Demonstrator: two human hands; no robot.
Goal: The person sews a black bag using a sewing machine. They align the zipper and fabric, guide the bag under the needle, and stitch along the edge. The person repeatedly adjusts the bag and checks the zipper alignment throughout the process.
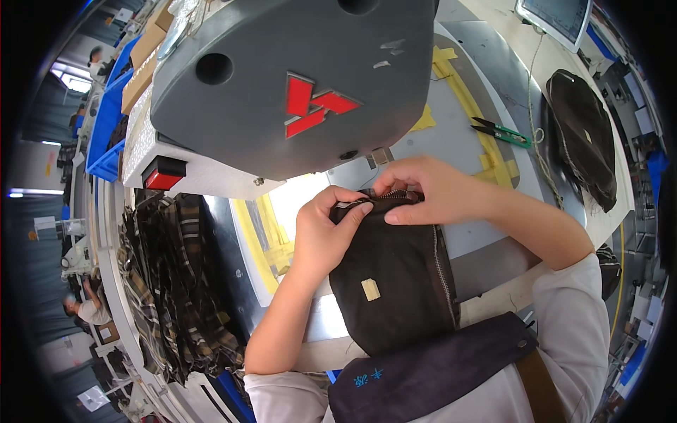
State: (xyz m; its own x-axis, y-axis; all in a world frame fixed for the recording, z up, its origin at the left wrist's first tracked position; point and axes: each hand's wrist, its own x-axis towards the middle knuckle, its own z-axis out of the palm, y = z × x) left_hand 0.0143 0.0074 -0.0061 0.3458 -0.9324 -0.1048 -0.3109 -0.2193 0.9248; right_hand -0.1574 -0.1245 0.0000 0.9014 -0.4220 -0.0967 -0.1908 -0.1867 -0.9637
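A: Start at the left edge. What crowds it?
B: One heap of plaid fabric (180, 282), its pieces too tangled to count. Between it and the left hand (326, 229) there is a bare strip of dark metal, then yellow tape (264, 240)

A: And that hand?
B: Nearly closed, thumb and fingers pinching the upper left edge of one dark zippered pouch (395, 296)

A: Where does the pouch lie?
B: In the middle, below the sewing machine head (289, 77). Its lower edge meets the dark apron (430, 366), so little room shows there. One pale tag (370, 289) sits on its face; zipper teeth show at the top and down the right edge, though I can't tell whether that is one zipper or two

A: The right hand (430, 194)?
B: Fingers curled, thumb underneath, gripping the top edge by the zipper teeth, just beside the left hand. The machine's underside is close above both

A: Any space further right?
B: Yes, bare plate up to one pair of green-handled snips (502, 132). Past those hangs one pale cord (536, 134), then a second dark pouch (582, 141) near the table's right edge, well apart from the first
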